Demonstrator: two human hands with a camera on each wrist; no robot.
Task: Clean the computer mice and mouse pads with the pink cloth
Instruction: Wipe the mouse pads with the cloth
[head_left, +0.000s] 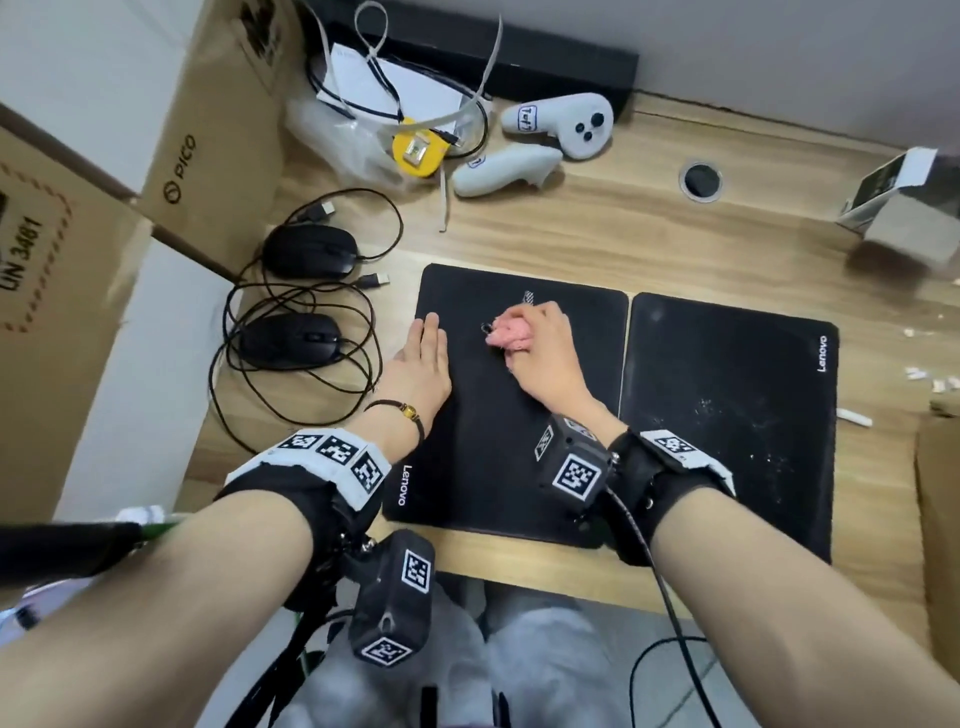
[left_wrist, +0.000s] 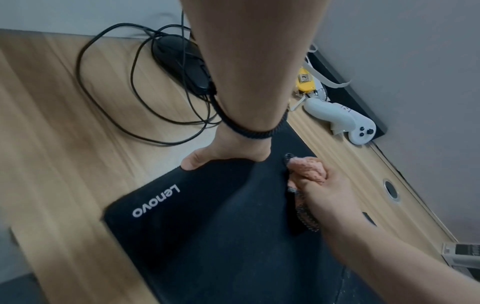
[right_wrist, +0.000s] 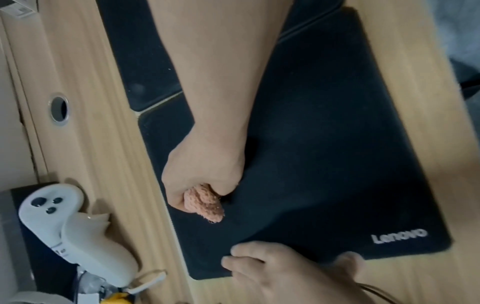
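Observation:
Two black Lenovo mouse pads lie side by side on the wooden desk: the left pad (head_left: 493, 441) and the right pad (head_left: 727, 395), which is speckled with white dust. My right hand (head_left: 540, 348) grips a bunched pink cloth (head_left: 511, 335) and presses it on the left pad's middle; the cloth (right_wrist: 205, 203) sticks out of the fist. My left hand (head_left: 423, 358) lies flat with straight fingers on that pad's left edge, holding it down. Two black wired mice (head_left: 309, 251) (head_left: 291, 340) sit left of the pads among tangled cables.
Two white VR controllers (head_left: 561, 122) (head_left: 501, 169), a yellow tape measure (head_left: 418, 148) and a plastic bag lie at the back. Cardboard boxes (head_left: 208, 130) stand at the left, a small open box (head_left: 904, 202) at the right. A cable hole (head_left: 700, 180) is in the desk.

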